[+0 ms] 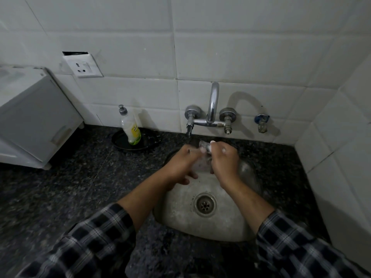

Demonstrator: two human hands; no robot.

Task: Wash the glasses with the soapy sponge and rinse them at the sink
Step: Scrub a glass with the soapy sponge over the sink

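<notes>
The right hand [222, 160] curls round the soapy glass [205, 147] over the sink [220, 227]; left hand [181, 165] blurred (grip unclear). Suds could let it slip.

Only one camera looks at this place, worn on the person's head and pointing forward and down, close above the sink [220, 229]. The tiled wall [220, 47] fills the top of the frame. The left sleeve [90, 243] and right sleeve [297, 247] sit in the bottom corners.

I see a dark speckled counter [70, 187] with a steel sink [220, 227] set in it. Left of the sink sits a black dish [120, 141], and farther left a white box [36, 117].
</notes>
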